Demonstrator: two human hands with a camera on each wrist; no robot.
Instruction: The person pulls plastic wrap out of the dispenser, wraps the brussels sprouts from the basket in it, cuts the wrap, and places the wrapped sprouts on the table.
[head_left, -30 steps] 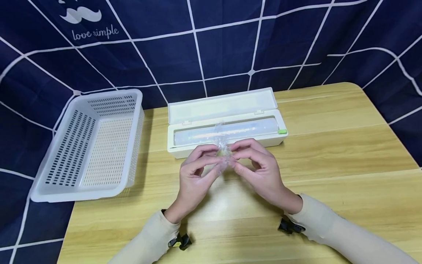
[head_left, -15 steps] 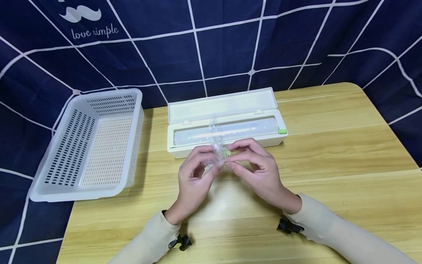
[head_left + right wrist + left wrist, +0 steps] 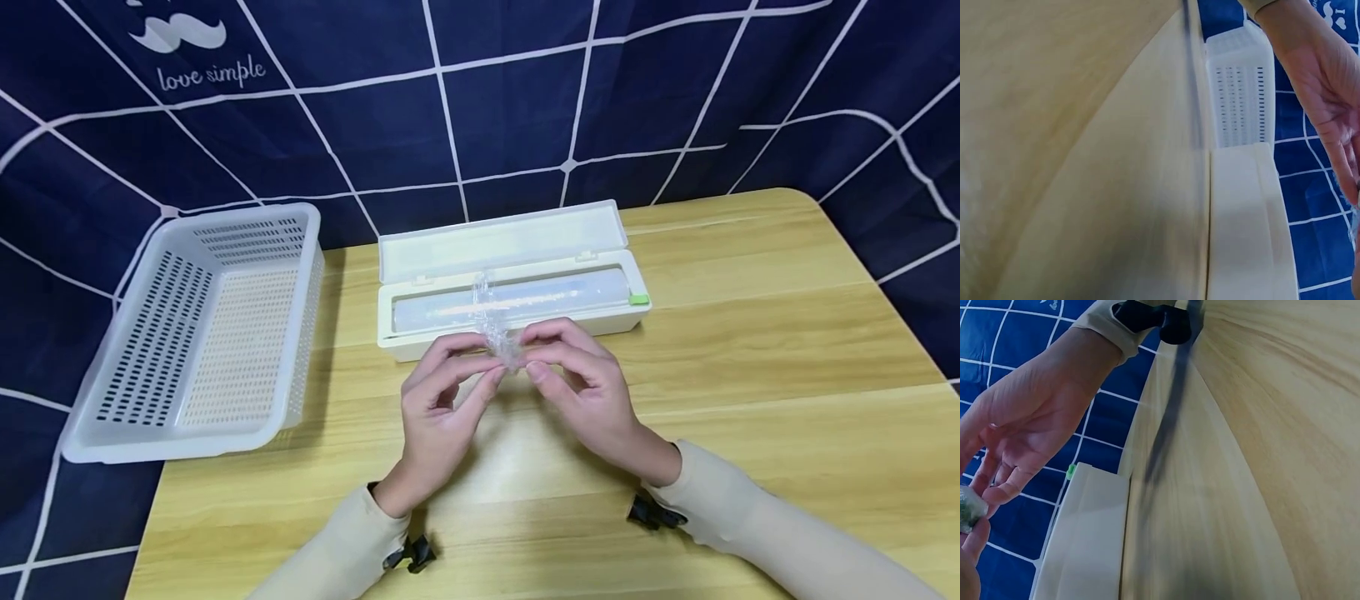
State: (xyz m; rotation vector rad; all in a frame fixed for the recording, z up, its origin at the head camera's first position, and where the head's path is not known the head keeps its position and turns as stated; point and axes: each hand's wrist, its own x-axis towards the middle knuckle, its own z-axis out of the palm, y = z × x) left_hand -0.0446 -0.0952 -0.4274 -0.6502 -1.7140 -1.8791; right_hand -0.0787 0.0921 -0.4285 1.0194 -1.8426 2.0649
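A small greenish lump in crumpled cling film (image 3: 970,509) sits between the fingertips of both hands. In the head view the film (image 3: 495,332) covers it, and a loose twist of film trails up toward the box. My left hand (image 3: 444,408) pinches it from the left with thumb and fingers. From the other side my right hand (image 3: 588,400) holds it, thumb and fingers bent toward it. Just behind the hands lies a long white cling film box (image 3: 517,321), lid raised, with a clear roll of film (image 3: 570,292) inside.
A white slotted plastic basket (image 3: 296,392) stands at the left of the wooden table (image 3: 750,350). A green tab (image 3: 639,299) marks the box's right end. Dark blue cloth (image 3: 517,108) with white lines hangs along the back.
The fingers have turned and worked the wrapped lump. Its green side, showing at the right half a second ago, is now covered by film in the head view. Box and basket stay put.
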